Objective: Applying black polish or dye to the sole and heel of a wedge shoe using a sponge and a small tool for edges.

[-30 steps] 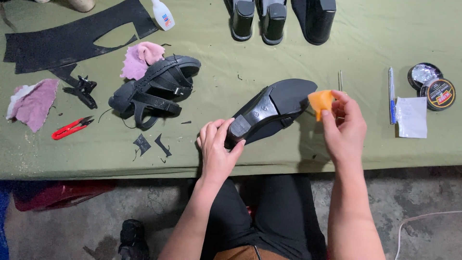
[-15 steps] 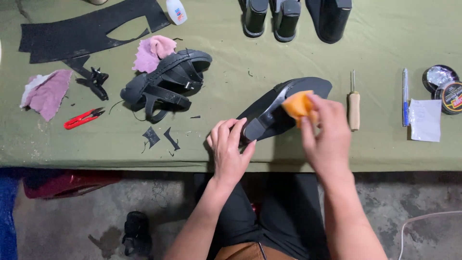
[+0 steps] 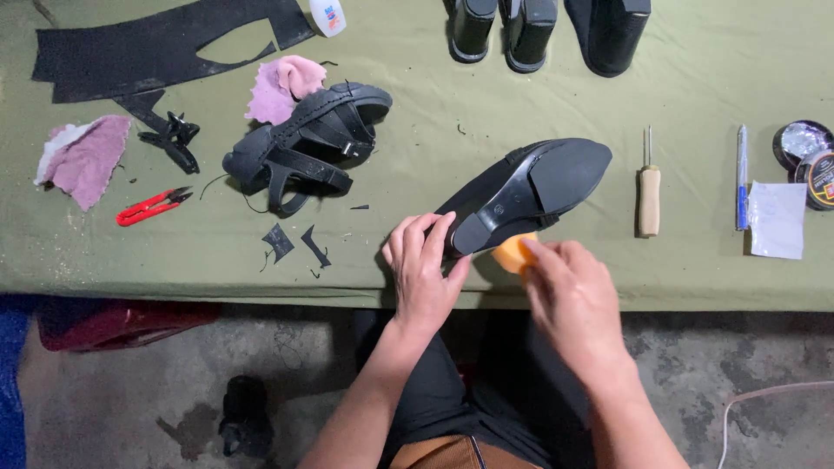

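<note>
Steadying black shoe sole-up at its heel: left hand, gripping; right hand pinches orange sponge, apparently rubbing sole.

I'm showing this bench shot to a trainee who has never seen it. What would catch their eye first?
First, the black wedge shoe lying sole-up near the front edge of the green table, its heel end steadied by the left hand. The right hand presses an orange sponge against the heel. Next, the black strappy sandal to the left, with pink cloths and red snips nearby.
</note>
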